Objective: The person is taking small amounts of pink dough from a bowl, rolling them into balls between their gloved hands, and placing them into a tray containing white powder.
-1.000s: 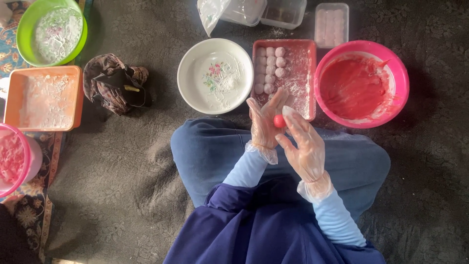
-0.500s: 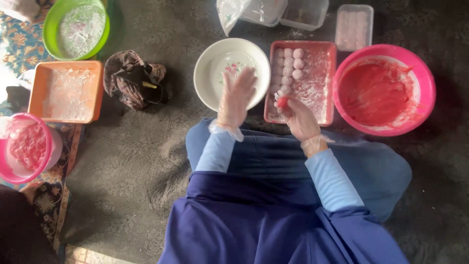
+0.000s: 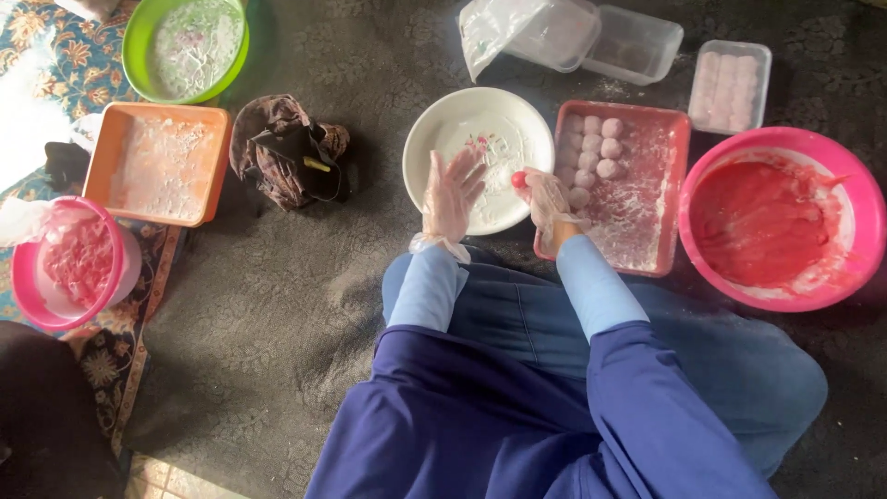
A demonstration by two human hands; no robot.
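Note:
I sit on the floor with both hands in thin clear plastic gloves. My right hand [image 3: 547,199] pinches a small red dough ball [image 3: 519,179] at the right edge of the white floured plate [image 3: 480,120]. Over the plate's near side hovers my left hand [image 3: 451,196], flat with fingers spread and holding nothing. Right of the plate is a red rectangular tray [image 3: 647,231] dusted with flour, holding several pale pink coated balls [image 3: 591,152]. A pink bowl [image 3: 855,199] with red dough [image 3: 762,222] stands at the far right.
Clear plastic boxes [image 3: 633,42] and a box of pink balls [image 3: 730,83] lie behind the tray. At left are an orange floured tray [image 3: 97,157], a green bowl [image 3: 139,51], a pink bowl [image 3: 23,286] and a crumpled brown cloth [image 3: 286,152]. Dark carpet covers the floor.
The hands parted after rolling the red ball between them. My right hand carried the ball from the red tray's edge left to the white plate; my left hand stays over the plate. The camera shifted.

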